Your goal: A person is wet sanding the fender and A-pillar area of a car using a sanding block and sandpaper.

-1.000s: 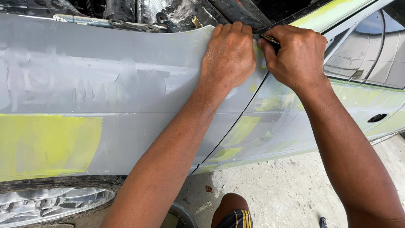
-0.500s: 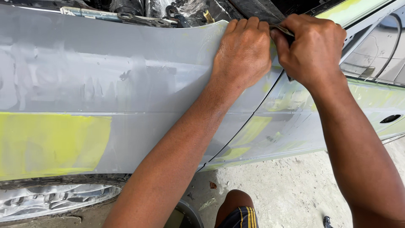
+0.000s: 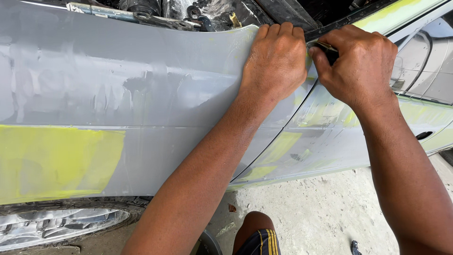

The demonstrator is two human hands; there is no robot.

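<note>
A car's front fender (image 3: 118,94), grey with primer and patched with yellow-green filler, fills the view. My left hand (image 3: 276,61) lies flat on the fender's rear top corner, its fingers hooked over the upper edge. My right hand (image 3: 358,63) is closed around a small dark tool (image 3: 323,46) with a thin brass-coloured tip. It holds the tool at the top of the dark gap (image 3: 288,125) between fender and front door (image 3: 339,137). Most of the tool is hidden in my fist.
The open engine bay (image 3: 198,12) shows along the top. The front wheel (image 3: 56,226) sits at the lower left. A door handle recess (image 3: 423,135) is at the right, the side window (image 3: 424,66) above it. My knee (image 3: 257,236) is over the concrete floor (image 3: 321,212).
Both hands sit further right in the picture as the view shifted. They keep the same grip at the fender corner and the gap.
</note>
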